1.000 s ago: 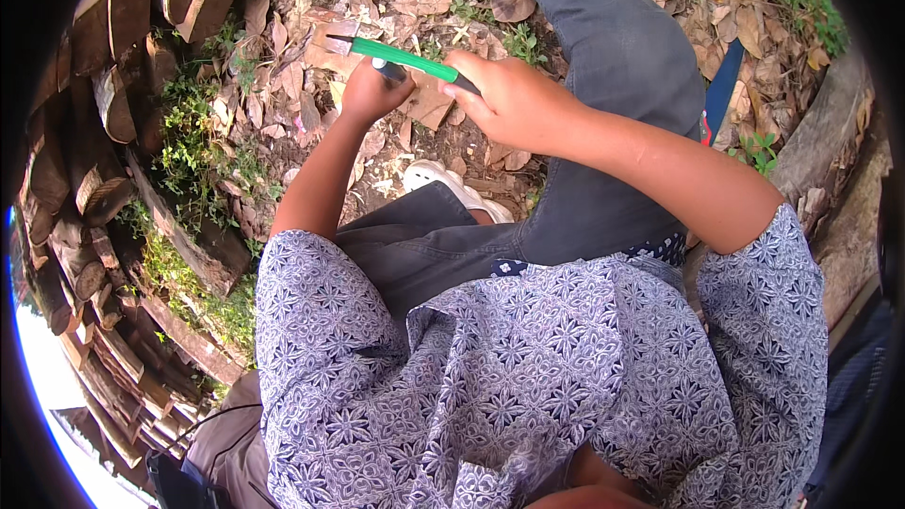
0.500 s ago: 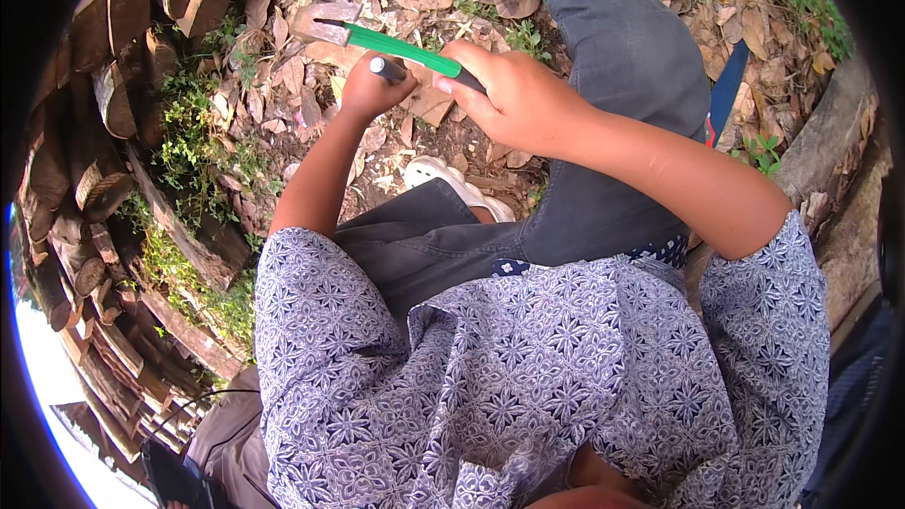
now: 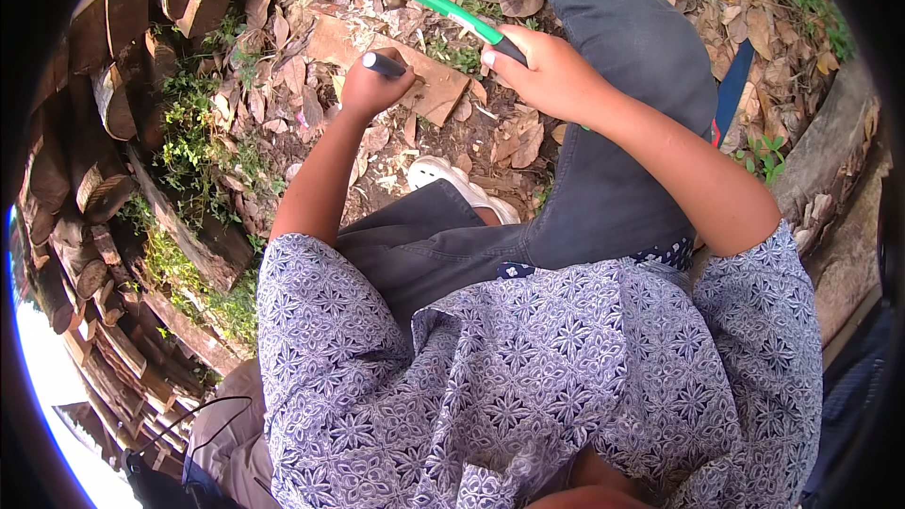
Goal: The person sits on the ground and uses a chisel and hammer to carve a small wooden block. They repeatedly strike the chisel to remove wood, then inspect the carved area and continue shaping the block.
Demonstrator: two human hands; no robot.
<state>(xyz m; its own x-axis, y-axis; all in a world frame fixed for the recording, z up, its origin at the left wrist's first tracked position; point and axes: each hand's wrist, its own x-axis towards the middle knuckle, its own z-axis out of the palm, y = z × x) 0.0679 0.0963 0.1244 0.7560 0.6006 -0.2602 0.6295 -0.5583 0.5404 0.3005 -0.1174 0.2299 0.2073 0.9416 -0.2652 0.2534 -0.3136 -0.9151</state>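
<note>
My left hand (image 3: 370, 94) is closed around the dark handle of what looks like a chisel (image 3: 385, 64), its pale butt end tilted up and to the left. The blade is hidden below the fist. Under and beside that hand a flat piece of wood (image 3: 441, 92) lies on the leafy ground, with pale chips on its far part. In my right hand (image 3: 547, 71) is a hammer (image 3: 459, 12) with a green shaft and black grip. Its head is raised above and beyond the left fist, apart from the chisel.
Stacked firewood (image 3: 90, 179) curves along the left side, with green weeds (image 3: 189, 132) beside it. A blue blade-like thing (image 3: 733, 90) lies right of my bent leg (image 3: 632, 38). Logs (image 3: 830, 151) lie at the far right. My pale clog (image 3: 452, 179) rests near the wood.
The hammer has swung up and away from the left fist, and its head now shows farther off. My right hand has moved slightly right and away. The left hand has barely moved.
</note>
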